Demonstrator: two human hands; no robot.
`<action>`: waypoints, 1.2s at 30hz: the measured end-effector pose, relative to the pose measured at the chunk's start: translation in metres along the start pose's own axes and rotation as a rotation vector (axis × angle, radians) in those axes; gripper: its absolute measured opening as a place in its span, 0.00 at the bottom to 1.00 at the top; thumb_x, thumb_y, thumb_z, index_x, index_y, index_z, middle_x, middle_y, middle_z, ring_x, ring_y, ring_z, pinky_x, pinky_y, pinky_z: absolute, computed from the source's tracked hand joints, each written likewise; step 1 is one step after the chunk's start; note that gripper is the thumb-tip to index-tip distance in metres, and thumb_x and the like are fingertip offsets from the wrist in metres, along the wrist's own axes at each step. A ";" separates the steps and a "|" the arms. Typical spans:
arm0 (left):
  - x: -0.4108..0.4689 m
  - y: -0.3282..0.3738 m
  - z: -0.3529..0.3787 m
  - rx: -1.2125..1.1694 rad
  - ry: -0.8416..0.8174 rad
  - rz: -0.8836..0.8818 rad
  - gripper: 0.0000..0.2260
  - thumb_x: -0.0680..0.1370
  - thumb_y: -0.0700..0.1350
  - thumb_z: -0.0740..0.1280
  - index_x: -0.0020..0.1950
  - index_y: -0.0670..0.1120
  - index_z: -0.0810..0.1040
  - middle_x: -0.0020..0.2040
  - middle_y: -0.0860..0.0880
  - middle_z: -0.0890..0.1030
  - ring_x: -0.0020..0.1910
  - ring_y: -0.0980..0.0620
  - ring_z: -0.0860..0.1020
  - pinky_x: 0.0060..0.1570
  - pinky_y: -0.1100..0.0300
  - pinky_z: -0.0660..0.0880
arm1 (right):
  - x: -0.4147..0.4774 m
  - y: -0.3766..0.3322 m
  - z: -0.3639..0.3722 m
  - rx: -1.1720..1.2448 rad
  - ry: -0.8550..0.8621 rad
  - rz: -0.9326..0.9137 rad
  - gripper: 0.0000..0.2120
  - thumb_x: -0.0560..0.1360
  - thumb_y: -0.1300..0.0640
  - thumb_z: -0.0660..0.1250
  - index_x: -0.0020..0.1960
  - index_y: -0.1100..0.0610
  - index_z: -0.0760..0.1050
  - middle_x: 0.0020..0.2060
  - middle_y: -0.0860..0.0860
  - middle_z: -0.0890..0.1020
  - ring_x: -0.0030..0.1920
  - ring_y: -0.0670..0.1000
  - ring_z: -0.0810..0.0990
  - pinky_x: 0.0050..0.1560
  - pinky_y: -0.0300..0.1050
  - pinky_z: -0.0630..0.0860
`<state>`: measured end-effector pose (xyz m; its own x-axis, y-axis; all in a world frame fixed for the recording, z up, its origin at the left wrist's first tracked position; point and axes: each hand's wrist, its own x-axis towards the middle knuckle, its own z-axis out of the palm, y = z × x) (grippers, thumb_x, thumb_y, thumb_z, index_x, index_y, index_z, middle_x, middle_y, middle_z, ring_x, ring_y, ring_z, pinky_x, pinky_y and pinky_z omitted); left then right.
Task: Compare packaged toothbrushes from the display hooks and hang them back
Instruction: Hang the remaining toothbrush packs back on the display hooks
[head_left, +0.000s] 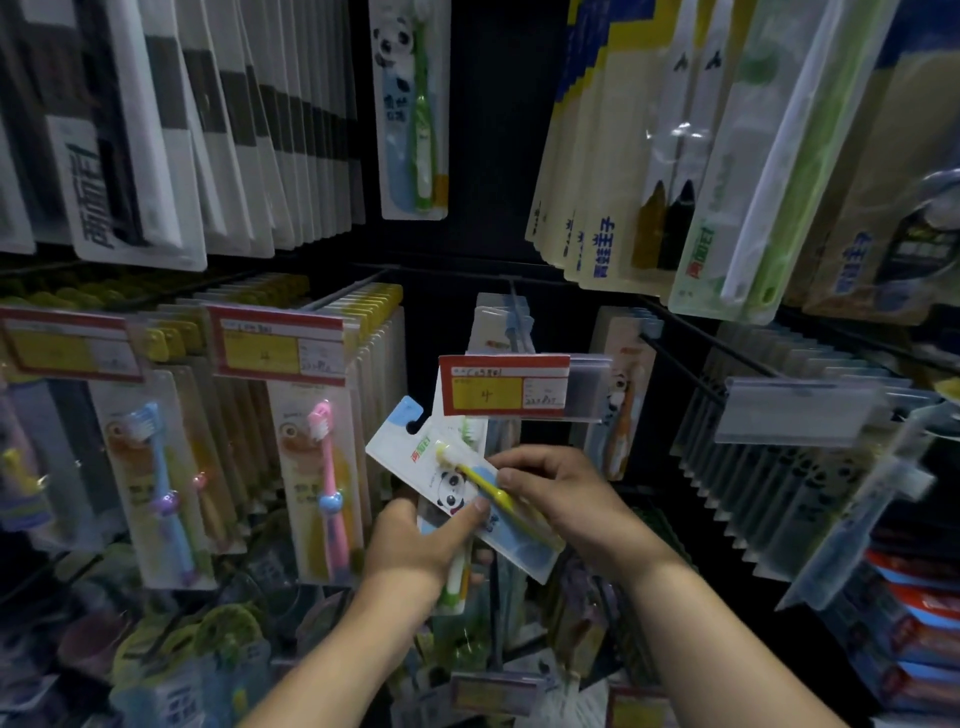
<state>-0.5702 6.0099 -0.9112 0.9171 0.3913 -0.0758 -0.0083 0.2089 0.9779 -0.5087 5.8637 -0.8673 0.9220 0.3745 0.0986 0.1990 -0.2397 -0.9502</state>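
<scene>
Yellow pack (457, 483): carded blister holding a yellow child's toothbrush, panda print, hang-hole at its upper left corner; held tilted in front of the display, just below the price tag (503, 385); off its hook.

Green pack (457, 571): second blister, green-handled brush, mostly hidden behind the yellow pack and the left hand; its brush end seems to show above the yellow pack, its lower end below the thumb.

Left hand (415, 545): closed round the lower part of both packs, thumb pressed on the front of the yellow pack, fingers behind.

Right hand (550, 493): fingertips pinching the right edge of the yellow pack, beside the brush handle; whether it also grips the green pack cannot be told.

Hook (514, 312): bare prong above the price tag, a few packs hanging at its back; probable return place, by judgement only.

Handling, judged: packs light; card backing stiff but bendable; clear blister smooth, likely slippery and easily dented; two packs stacked may slide on each other; best held by the flat card margins, not the blister; for rehanging, grip near the top edge beside the hang-hole, leaving the hole clear for the prong.

Neighbours: pink brush pack (324, 467) and blue brush pack (161, 478) hanging to the left, untouched.
</scene>
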 end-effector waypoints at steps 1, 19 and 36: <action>0.000 -0.001 0.000 -0.002 0.006 0.007 0.11 0.75 0.39 0.77 0.50 0.37 0.78 0.39 0.37 0.85 0.29 0.41 0.83 0.36 0.36 0.83 | 0.001 0.002 -0.001 -0.032 0.000 0.002 0.07 0.80 0.60 0.70 0.52 0.53 0.87 0.49 0.48 0.88 0.51 0.47 0.85 0.54 0.41 0.79; -0.013 0.008 0.005 -0.038 0.008 0.111 0.07 0.82 0.38 0.67 0.54 0.51 0.77 0.43 0.41 0.87 0.33 0.43 0.82 0.30 0.52 0.81 | 0.013 0.003 0.016 0.250 0.461 0.038 0.07 0.85 0.51 0.62 0.57 0.50 0.78 0.49 0.49 0.86 0.46 0.48 0.85 0.44 0.44 0.80; -0.016 0.010 -0.003 -0.009 0.048 0.215 0.04 0.83 0.40 0.67 0.51 0.46 0.80 0.41 0.50 0.87 0.36 0.53 0.85 0.42 0.50 0.82 | 0.002 -0.013 0.023 0.164 0.142 -0.051 0.08 0.82 0.50 0.66 0.54 0.53 0.82 0.48 0.51 0.86 0.45 0.52 0.85 0.42 0.44 0.79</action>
<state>-0.5858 6.0083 -0.9010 0.8739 0.4698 0.1247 -0.2052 0.1241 0.9708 -0.5175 5.8884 -0.8615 0.9519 0.2499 0.1771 0.2002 -0.0702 -0.9772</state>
